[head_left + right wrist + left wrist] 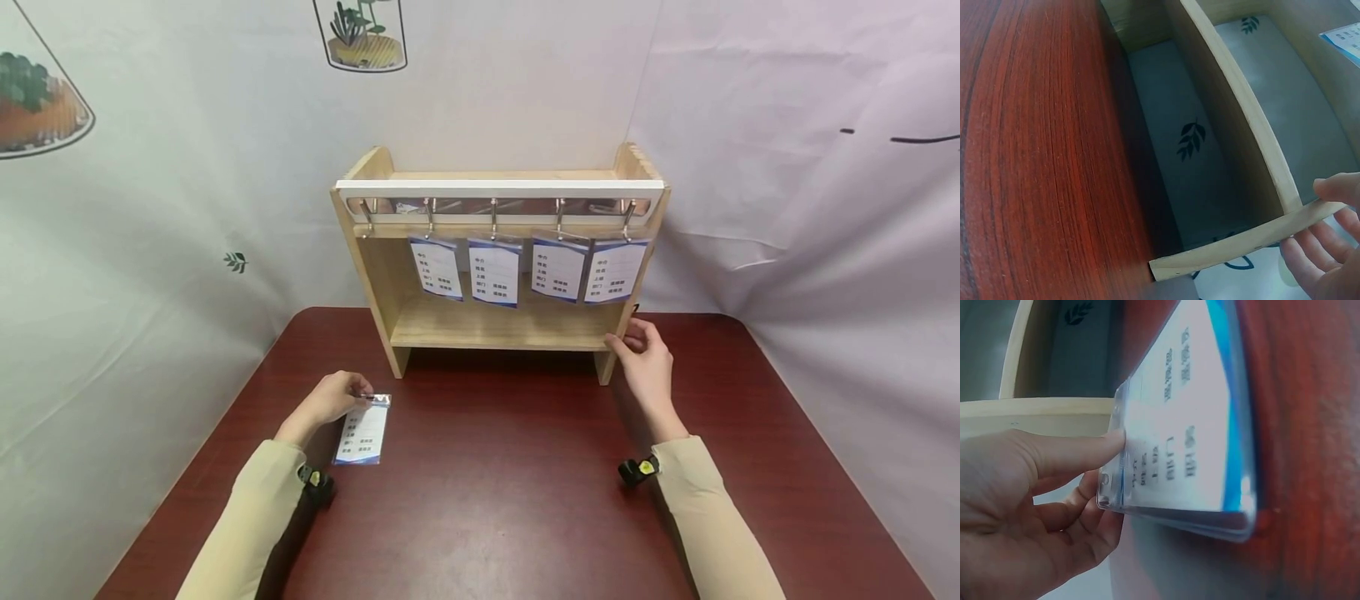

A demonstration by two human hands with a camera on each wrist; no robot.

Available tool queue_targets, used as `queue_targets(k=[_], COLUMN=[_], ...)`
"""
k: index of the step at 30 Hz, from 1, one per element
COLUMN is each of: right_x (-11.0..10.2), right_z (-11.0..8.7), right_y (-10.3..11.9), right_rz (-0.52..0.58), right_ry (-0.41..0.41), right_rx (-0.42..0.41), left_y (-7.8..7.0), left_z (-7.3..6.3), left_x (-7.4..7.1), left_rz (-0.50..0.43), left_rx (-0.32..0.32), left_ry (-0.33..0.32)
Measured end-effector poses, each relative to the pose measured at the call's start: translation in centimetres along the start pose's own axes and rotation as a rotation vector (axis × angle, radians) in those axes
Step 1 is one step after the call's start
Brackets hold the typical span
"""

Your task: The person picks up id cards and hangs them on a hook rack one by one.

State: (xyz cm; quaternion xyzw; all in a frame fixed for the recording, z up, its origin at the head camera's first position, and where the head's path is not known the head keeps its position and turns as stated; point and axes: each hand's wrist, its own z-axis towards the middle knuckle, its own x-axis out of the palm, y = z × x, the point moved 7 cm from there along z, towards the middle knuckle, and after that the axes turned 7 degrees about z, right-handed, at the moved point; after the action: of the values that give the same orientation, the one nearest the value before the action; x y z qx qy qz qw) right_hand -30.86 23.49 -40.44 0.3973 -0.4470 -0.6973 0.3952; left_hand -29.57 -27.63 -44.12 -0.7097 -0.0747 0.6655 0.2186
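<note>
My left hand (333, 398) pinches a clear plastic badge holder (362, 435) by its punched edge, over the left of the table. In the left wrist view the thumb lies on top of that edge and the fingers are beneath; the white card inside has printed lines and a blue border. On the right, my right hand (647, 362) grips the side panel of a small wooden shelf (495, 335) near its lower board. The right wrist view shows the thumb on the inner side of the panel (1229, 247) and the fingers on the outer side.
Several similar badges (495, 271) hang below a white rail (495, 187) with metal hooks along the shelf's upper front. The shelf stands at the back of the dark red table (495, 492). A pale printed curtain (510, 92) surrounds the table.
</note>
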Motion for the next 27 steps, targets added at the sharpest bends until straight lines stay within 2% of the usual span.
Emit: queue_targets(k=[10,17,27], right_x=[0.0,0.0,0.0], right_z=[0.0,0.0,0.1], right_y=[0.1,0.1,0.2], right_rz=[0.000,-0.002,-0.006], right_ry=[0.004,0.003,0.005], right_rx=[0.000,0.004,0.004], left_y=[-0.9,-1.5,-1.9], left_z=[0.7,0.8,0.6], left_x=[-1.6,-2.8,-4.7], left_rz=[-0.018,-0.040,-0.142], left_rx=[0.057,0.118,0.086], left_ry=[-0.053,-0.128,-0.179])
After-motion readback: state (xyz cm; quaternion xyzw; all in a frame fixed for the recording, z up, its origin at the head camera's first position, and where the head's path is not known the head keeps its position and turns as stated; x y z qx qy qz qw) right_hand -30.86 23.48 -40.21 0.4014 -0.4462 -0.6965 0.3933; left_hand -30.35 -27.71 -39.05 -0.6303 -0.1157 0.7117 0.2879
